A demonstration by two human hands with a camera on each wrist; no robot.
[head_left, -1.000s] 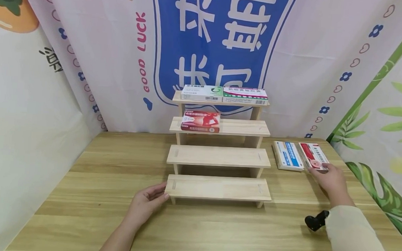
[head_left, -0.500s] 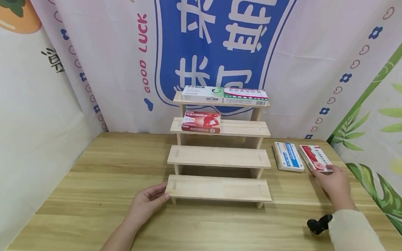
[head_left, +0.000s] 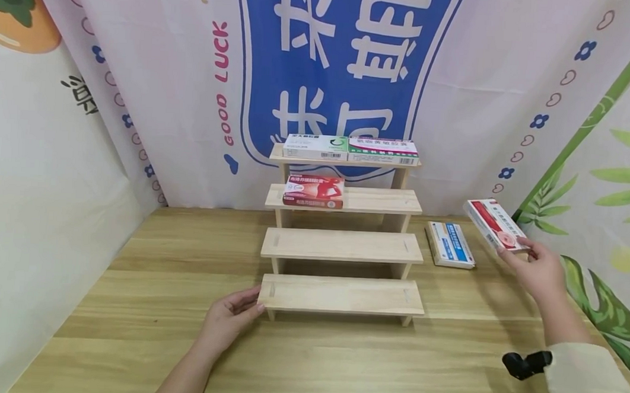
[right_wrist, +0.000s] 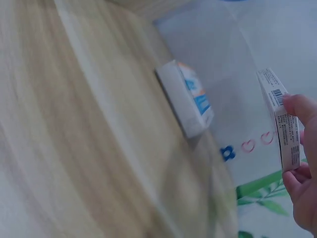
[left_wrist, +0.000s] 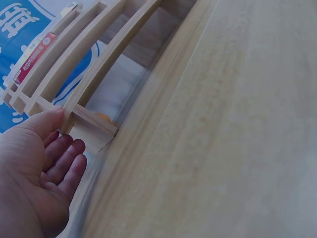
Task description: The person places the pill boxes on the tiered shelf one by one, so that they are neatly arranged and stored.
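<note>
In the head view my right hand (head_left: pixel 538 270) pinches a red-and-white medicine box (head_left: pixel 497 224) by its near end, tilted and lifted above the table. The right wrist view shows that box's printed side (right_wrist: pixel 285 124) between thumb and fingers. My left hand (head_left: pixel 231 314) holds the left end of the lowest step of a wooden tiered shelf (head_left: pixel 342 296). Its thumb lies on the step's corner, with the fingers curled below, as the left wrist view shows. A blue-and-white medicine box (head_left: pixel 450 245) lies flat on the table, right of the shelf.
The top step bears a white-and-green box (head_left: pixel 316 147) and a white box with a purple stripe (head_left: pixel 383 151). A red medicine box (head_left: pixel 313 191) sits on the left of the step below. Printed cloth (head_left: pixel 469 109) hangs behind the wooden table (head_left: pixel 338 364).
My right hand has raised the red-and-white medicine box off the table, moving slightly right. The left hand and the shelf have stayed in place.
</note>
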